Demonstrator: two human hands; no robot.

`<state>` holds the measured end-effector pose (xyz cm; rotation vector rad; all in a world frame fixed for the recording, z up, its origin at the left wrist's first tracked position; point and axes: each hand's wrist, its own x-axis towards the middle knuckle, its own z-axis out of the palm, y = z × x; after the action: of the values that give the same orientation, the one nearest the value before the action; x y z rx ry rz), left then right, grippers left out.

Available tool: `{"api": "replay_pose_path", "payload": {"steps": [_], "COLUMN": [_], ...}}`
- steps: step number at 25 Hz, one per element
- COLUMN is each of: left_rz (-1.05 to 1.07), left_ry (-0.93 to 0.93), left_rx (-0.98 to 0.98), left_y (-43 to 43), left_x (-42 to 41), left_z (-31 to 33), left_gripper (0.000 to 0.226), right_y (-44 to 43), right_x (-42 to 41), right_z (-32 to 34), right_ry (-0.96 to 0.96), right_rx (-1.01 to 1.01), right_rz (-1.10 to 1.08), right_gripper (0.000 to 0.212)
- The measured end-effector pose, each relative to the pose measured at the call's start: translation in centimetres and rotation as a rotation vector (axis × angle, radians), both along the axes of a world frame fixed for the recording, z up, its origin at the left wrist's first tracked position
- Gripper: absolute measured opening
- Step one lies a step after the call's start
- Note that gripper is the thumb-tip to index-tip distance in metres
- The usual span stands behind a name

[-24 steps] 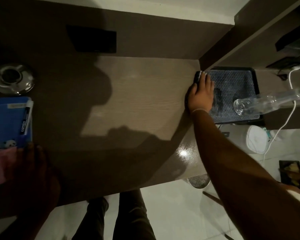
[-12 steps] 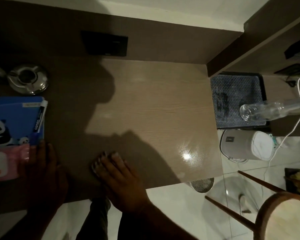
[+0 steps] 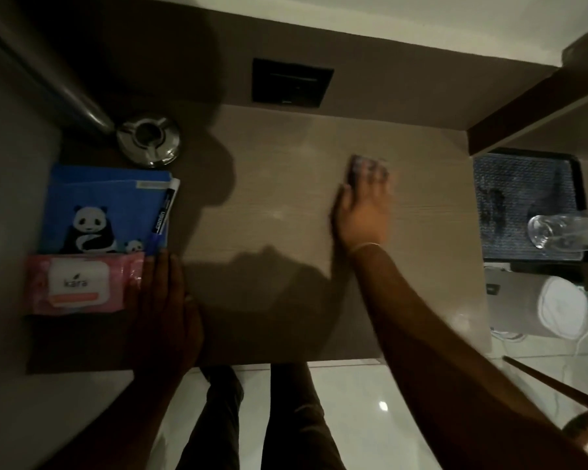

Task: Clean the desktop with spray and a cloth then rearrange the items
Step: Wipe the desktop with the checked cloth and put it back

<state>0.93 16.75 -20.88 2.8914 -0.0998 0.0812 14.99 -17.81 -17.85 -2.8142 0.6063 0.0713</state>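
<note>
My right hand [image 3: 364,206] lies flat on the brown desktop [image 3: 279,198], right of its middle, pressing a small dark cloth [image 3: 355,166] that peeks out past the fingertips; the hand is motion-blurred. My left hand [image 3: 165,300] rests palm-down, fingers together, near the front edge, beside a pink wipes pack [image 3: 78,284]. Behind the pack lies a blue panda folder [image 3: 106,208] with a marker pen [image 3: 165,212] along its right side. A spray bottle is not visible.
A steel ashtray [image 3: 148,140] stands at the back left. A black socket panel [image 3: 291,81] is set in the back wall. Right of the desk are a black tray [image 3: 523,191] with a clear bottle [image 3: 564,228], a white appliance [image 3: 554,305] and a cable.
My right hand swept from the desk's right edge to the front, then back up to the right of the middle. The camera shifted right. The left hand stayed by the pack.
</note>
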Motion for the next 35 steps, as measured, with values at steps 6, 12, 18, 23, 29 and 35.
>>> {"api": "replay_pose_path", "payload": {"steps": [6, 12, 18, 23, 29, 35], "left_rz": [-0.031, -0.013, -0.033, -0.099, -0.238, -0.292], "left_ry": [-0.159, -0.072, 0.206, 0.223, 0.261, 0.253], "left_rx": [0.003, -0.010, 0.035, 0.070, 0.033, -0.021], "left_y": [0.0, -0.5, -0.3, -0.5, -4.4, -13.1], "left_x": [-0.1, -1.4, -3.8, -5.7, -5.5, -4.3], "left_z": [-0.2, 3.0, 7.1, 9.4, 14.1, 15.9], "left_gripper": [0.054, 0.056, 0.075, 0.077, 0.075, 0.072], "right_y": [22.6, 18.4, 14.0, 11.5, 6.5, 0.3], "right_x": [-8.2, -15.0, -21.3, -21.9, -21.4, -21.7], "right_z": [-0.7, 1.0, 2.8, 7.3, 12.1, 12.4], "right_ry": [-0.124, -0.046, 0.100, 0.108, 0.058, 0.174], "right_rx": [0.220, 0.129, 0.313, 0.814, 1.897, 2.034], "right_rz": [0.531, 0.688, 0.501, 0.033, -0.732, -0.533], "right_gripper": [0.051, 0.059, 0.051, 0.040, 0.050, 0.061]}}
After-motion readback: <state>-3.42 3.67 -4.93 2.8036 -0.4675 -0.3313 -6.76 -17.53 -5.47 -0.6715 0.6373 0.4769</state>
